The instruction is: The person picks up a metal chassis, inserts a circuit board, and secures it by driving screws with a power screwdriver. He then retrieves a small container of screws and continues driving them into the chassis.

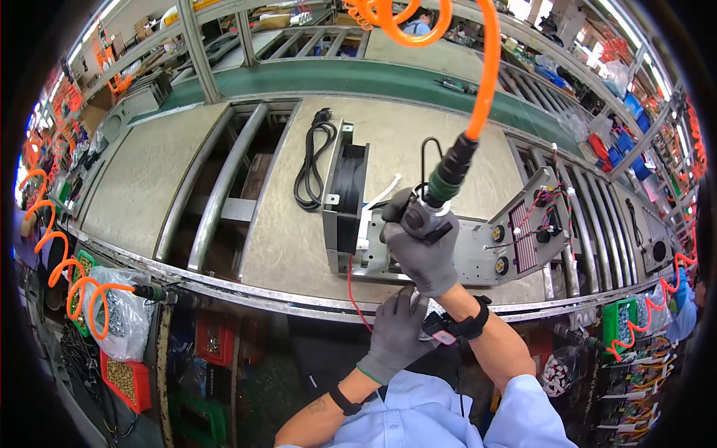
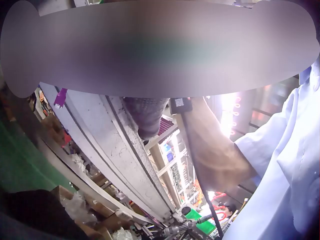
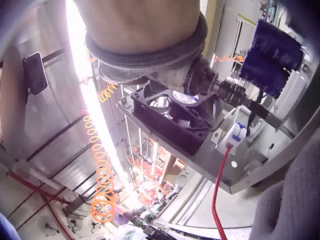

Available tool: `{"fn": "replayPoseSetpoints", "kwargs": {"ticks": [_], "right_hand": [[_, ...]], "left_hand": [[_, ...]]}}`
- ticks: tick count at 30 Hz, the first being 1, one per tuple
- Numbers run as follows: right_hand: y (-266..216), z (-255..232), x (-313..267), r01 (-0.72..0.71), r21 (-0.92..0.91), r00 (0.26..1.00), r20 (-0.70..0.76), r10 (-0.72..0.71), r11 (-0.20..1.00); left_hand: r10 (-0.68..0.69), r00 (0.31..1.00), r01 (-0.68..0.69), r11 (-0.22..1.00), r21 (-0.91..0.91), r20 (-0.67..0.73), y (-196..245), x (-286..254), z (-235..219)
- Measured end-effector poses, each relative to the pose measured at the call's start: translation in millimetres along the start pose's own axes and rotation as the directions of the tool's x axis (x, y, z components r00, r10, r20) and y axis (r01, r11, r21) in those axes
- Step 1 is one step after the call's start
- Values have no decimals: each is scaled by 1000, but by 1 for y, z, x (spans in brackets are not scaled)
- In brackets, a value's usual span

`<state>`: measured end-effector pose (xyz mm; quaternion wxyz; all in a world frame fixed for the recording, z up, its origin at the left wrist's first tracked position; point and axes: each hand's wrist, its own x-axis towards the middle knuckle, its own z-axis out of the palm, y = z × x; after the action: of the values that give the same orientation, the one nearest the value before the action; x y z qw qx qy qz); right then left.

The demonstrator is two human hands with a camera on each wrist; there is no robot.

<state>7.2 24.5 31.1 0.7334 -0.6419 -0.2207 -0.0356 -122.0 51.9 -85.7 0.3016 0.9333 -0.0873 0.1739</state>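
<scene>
My gloved right hand (image 1: 426,250) grips an air screwdriver (image 1: 437,198), held over a grey metal chassis (image 1: 467,239). The driver's shaft (image 3: 230,92) points toward the chassis in the right wrist view. A black fan (image 1: 349,198) stands upright at the chassis's left end, beside a white connector (image 3: 232,137) with a red wire (image 3: 217,195). My left hand (image 1: 403,332), also gloved, is at the bench's front edge below the chassis, fingers bent beside small silvery pieces (image 1: 433,308). Its fingertips are partly hidden, and I cannot tell whether they pinch anything.
An orange coiled air hose (image 1: 489,67) drops to the driver. A black power cord (image 1: 314,160) lies left of the fan. A side panel with wires (image 1: 530,220) rises at the chassis's right end. Rollers (image 1: 224,190) flank the board. Red screw bins (image 1: 127,381) hang below.
</scene>
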Motion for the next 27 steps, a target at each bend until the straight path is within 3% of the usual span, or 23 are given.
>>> {"fn": "replayPoseSetpoints", "kwargs": {"ticks": [7,11,15,18,22,27], "right_hand": [[-34,-27,-37,-35,210,999,3,35,977],[-29,-54,-55,-112,57,993,-39,114,992],[-7,-61,-63,-83,124,989,-109,97,989],[10,-66,-68,-118,46,989,-84,122,992],[6,-60,-62,-133,54,982,-130,139,990],[4,-61,-60,-120,40,989,-85,123,992]], "left_hand": [[-13,998,11,1000,27,68,5,0,-9],[12,1000,-12,1000,12,-12,2,0,-3],[13,1000,-12,1000,24,-17,3,0,-2],[18,999,-18,1000,9,-33,1,0,0],[17,1000,-17,1000,17,-22,0,-1,0],[25,999,-24,1000,20,-28,-1,1,0]]}}
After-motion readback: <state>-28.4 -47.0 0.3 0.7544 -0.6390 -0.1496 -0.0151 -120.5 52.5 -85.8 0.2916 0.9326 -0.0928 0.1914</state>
